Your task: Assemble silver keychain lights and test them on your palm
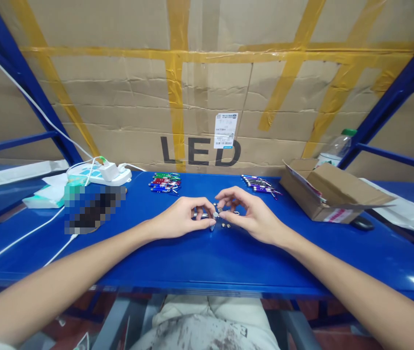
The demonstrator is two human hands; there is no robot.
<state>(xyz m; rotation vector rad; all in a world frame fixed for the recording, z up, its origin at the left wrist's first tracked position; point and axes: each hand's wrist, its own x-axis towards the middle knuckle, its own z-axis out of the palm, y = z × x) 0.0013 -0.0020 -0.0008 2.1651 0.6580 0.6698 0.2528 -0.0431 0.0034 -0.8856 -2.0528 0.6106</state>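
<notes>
My left hand is closed around a slim silver tube, mostly hidden behind the fingers. A shiny round end shows at its fingertips. Close by on the right, my right hand pinches a small round silver piece between thumb and finger. The fingertips of both hands nearly meet. Below them on the blue table lie a few small shiny round pieces, which look like button cells. A small metallic part lies just under my left fingertips.
Green, red and blue pen-shaped metal lights with clips lie in a row at the back left. Another group, blue and purple, lies back right. An open cardboard box stands right, a white power strip left. A large carton walls the back.
</notes>
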